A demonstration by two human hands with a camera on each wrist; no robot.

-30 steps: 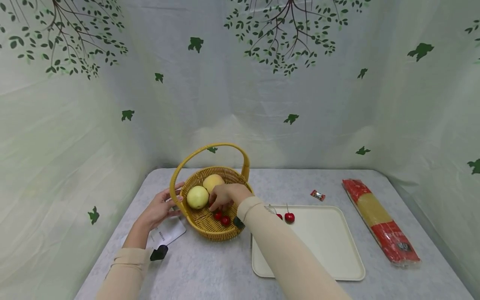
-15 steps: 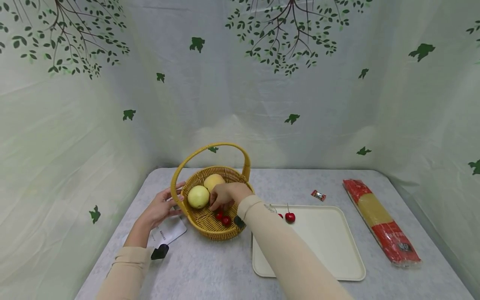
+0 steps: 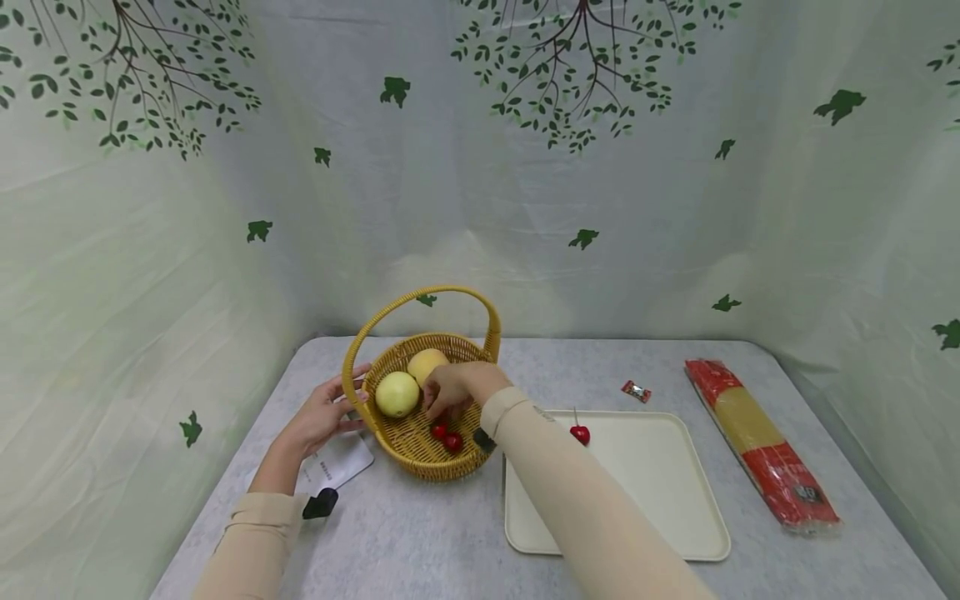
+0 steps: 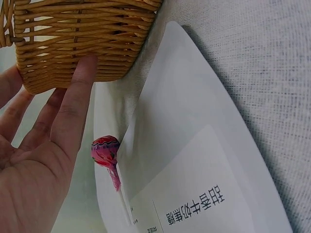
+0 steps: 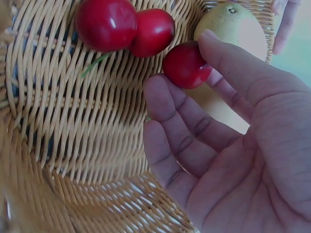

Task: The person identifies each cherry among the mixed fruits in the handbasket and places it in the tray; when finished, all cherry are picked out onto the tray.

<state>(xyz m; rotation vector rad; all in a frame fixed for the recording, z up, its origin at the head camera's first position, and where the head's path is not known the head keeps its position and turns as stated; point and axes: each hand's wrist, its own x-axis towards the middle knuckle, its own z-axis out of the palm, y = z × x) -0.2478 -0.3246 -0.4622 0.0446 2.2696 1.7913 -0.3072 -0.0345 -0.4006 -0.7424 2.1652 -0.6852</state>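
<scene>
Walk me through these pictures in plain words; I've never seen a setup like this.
There is no machine here: a person works with two bare hands. The wide picture comes from a camera worn on the head, looking forward and down; the two close-ups come from cameras on the wrists.

The left hand touches the side of a wicker basket. The right hand is inside it, pinching a red cherry. Two more cherries and two pale yellow fruits lie in there too.

On the grey table are a cream tray bearing another cherry, a small wrapped sweet, a long red-and-yellow packet, and, near the left hand, a white packet and a lollipop.
</scene>
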